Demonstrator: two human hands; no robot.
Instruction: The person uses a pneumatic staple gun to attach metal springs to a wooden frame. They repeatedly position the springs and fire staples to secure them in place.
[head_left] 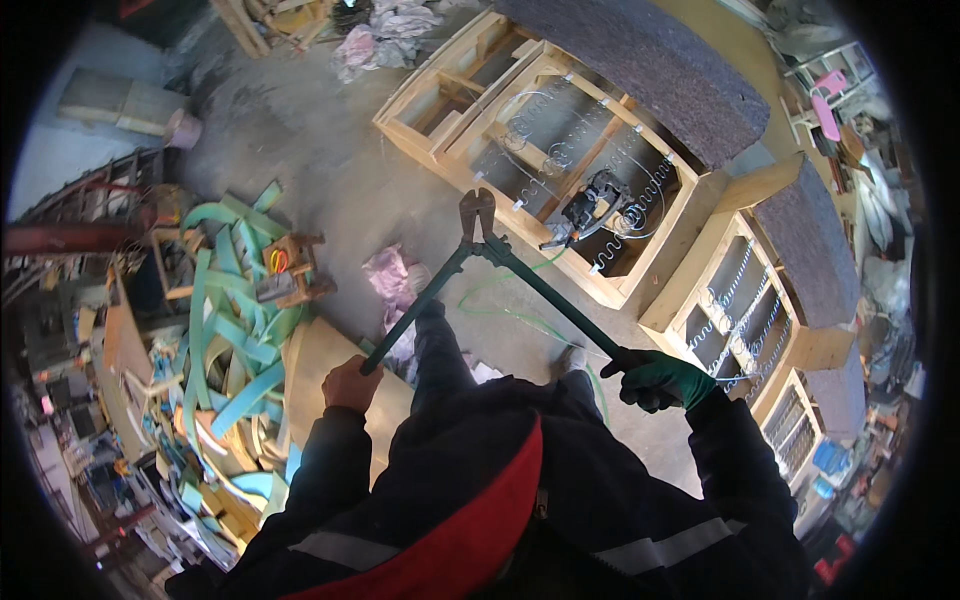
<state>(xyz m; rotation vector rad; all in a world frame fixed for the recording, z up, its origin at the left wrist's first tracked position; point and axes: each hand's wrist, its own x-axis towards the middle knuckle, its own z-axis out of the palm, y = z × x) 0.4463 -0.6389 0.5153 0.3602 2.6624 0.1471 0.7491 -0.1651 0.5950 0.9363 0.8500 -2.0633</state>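
Left fingers (348,384) and right fingers (645,385) curled

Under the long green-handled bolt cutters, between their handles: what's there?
Grey concrete floor, thin green hose, a dark-trousered leg and a pale shoe. What lies directly beneath the bolt cutters is covered.

The grey concrete floor (330,150) carries wooden seat frames (590,160) strung with zigzag springs (655,185), crumpled pink material (390,275), a thin green hose (530,318) in loose curves, blue-green foam strips (245,395) heaped together, and crumpled pale sheeting (395,45).
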